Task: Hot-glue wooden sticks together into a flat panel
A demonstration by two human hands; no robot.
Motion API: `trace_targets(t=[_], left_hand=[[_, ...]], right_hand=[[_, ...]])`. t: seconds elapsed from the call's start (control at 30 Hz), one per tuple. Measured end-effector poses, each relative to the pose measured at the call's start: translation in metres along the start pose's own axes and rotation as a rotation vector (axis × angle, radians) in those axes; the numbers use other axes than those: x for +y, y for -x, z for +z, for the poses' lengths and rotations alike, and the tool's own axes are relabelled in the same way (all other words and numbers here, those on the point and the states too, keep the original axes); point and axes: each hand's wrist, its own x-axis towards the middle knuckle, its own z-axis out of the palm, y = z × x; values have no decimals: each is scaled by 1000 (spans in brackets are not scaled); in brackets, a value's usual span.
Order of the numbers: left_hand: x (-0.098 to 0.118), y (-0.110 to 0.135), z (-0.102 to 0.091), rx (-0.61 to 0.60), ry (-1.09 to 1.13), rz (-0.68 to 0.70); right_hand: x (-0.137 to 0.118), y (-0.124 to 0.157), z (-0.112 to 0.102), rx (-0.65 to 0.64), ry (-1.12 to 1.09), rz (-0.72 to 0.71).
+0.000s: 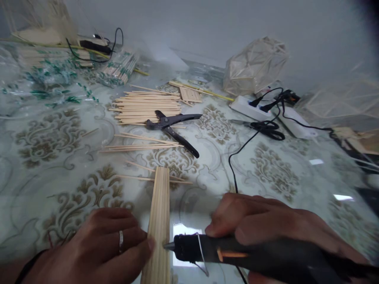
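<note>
My left hand (pixel 111 246), with a ring on one finger, is closed on the left edge of a strip of wooden sticks (pixel 161 209) lying side by side. My right hand (pixel 263 221) is wrapped round a black hot glue gun (pixel 219 252). The gun's metal nozzle points left and meets the strip's right edge, close to my left thumb. Beyond the strip's far end lie a few loose sticks (pixel 142 147). Farther off, dark-handled cutting pliers (pixel 167 121) rest with their handles apart, partly over a pile of sticks (pixel 148 104).
A white power strip (pixel 250 107) with black plugs stands at the back right, its cord running toward my right hand. Scissors (pixel 266 128) lie by it. Stick-built frames (pixel 256 65) stand behind. Plastic-wrapped stick bundles (pixel 118 67) are at the back left, on the patterned tabletop (pixel 59 154).
</note>
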Motion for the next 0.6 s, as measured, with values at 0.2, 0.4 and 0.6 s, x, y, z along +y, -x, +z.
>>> trace_targets(t=[0.2,0.4,0.6], left_hand=[[1,8,2,-41,-53,23],[1,2,-1,-69,-48,29],[2,1,0,-58,-73,-2]], right_hand=[[1,-4,2,84,-20,10],[2,0,-2,60,-31,48],[3,0,0,62,-44,91]])
